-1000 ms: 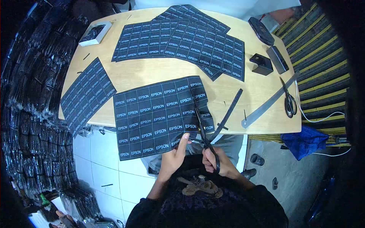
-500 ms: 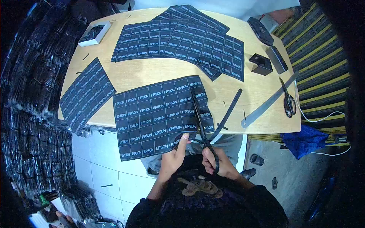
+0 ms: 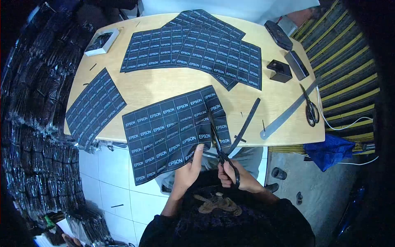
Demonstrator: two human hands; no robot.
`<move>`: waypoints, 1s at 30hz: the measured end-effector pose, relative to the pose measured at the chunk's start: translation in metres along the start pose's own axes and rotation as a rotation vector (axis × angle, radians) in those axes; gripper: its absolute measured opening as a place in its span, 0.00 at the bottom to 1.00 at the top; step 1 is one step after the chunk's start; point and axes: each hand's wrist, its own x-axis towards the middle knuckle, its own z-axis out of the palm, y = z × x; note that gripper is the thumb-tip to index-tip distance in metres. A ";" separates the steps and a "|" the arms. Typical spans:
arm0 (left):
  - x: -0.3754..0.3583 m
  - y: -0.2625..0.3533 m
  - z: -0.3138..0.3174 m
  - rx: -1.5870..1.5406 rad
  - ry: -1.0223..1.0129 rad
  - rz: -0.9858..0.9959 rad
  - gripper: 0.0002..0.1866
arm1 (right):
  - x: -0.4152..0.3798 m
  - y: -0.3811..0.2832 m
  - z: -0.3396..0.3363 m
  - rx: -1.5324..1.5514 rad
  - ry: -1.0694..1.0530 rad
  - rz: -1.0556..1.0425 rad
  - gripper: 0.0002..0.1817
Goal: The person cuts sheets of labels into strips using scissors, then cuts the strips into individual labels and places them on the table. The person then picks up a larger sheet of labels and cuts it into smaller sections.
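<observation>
A dark sheet printed with rows of EPSON labels [image 3: 164, 131] hangs partly over the table's near edge. My left hand [image 3: 189, 172] pinches its lower edge, thumb on top. My right hand [image 3: 233, 175] is closed round the handles of black scissors [image 3: 221, 156], whose blades reach up into the sheet near its right side. Right of the blades, a column of labels bends away from the rest. A narrow dark strip [image 3: 248, 121] lies on the table to the right of the sheet.
More EPSON sheets [image 3: 222, 53] overlap at the back of the table [image 3: 164, 85]; a smaller one [image 3: 95, 108] lies left. On the right are a metal ruler [image 3: 288, 113], other scissors [image 3: 312, 112], a black holder [image 3: 279, 71] and a dark case [image 3: 278, 35]. A white box [image 3: 101, 42] sits back left.
The sheet's lower left corner has dropped, and its surface is more rippled. The scissors' handles look slightly wider apart. The whole view has shifted a little.
</observation>
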 end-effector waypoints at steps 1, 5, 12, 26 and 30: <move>0.001 -0.001 0.000 0.001 0.001 0.001 0.10 | -0.001 -0.001 0.000 0.000 -0.001 0.000 0.23; 0.003 -0.003 -0.001 -0.004 0.037 0.030 0.11 | -0.009 0.005 -0.002 0.010 -0.026 0.025 0.25; 0.005 -0.001 -0.001 -0.016 0.014 0.027 0.11 | -0.016 0.008 -0.003 -0.010 -0.053 0.012 0.26; -0.012 -0.015 -0.001 0.137 -0.057 0.173 0.09 | 0.001 -0.006 0.000 -0.044 0.078 -0.026 0.22; -0.015 -0.012 -0.005 0.168 -0.116 0.078 0.09 | -0.001 -0.010 0.001 -0.103 0.104 -0.008 0.24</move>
